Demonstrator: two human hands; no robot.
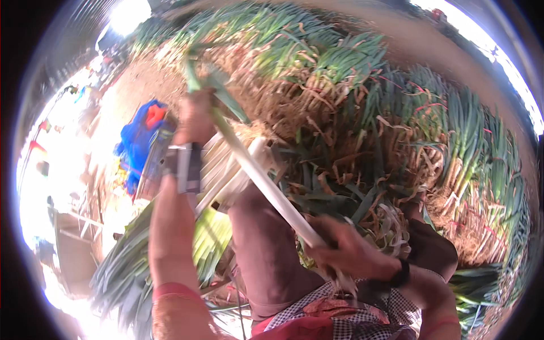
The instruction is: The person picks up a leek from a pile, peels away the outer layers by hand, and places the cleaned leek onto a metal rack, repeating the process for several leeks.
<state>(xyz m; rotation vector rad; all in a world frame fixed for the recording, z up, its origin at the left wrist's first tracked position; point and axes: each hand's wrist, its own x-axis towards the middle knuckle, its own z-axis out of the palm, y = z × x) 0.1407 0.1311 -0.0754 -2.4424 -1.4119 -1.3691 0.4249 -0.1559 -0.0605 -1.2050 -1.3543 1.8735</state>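
A long leek (269, 187) slants across in front of me, its white shank toward my right hand and its green leaves toward my left. My left hand (195, 116), blurred by motion, is closed round the leafy end, and leaves stick out beyond it. Lower right, my right hand (351, 249) grips the white shank close to the root end; pale roots hang below its fingers. Beside my left forearm lies a stack of cleaned leeks (218, 167), white shanks side by side, with their green leaves (133, 272) fanned out to the lower left.
Stripped leaves and dry husks (340, 192) lie heaped between my knees. Bundles of leeks with soil on their roots (453, 124), some tied with red bands, curve round the far and right sides. A blue plastic bag (137, 139) with something orange is at the left.
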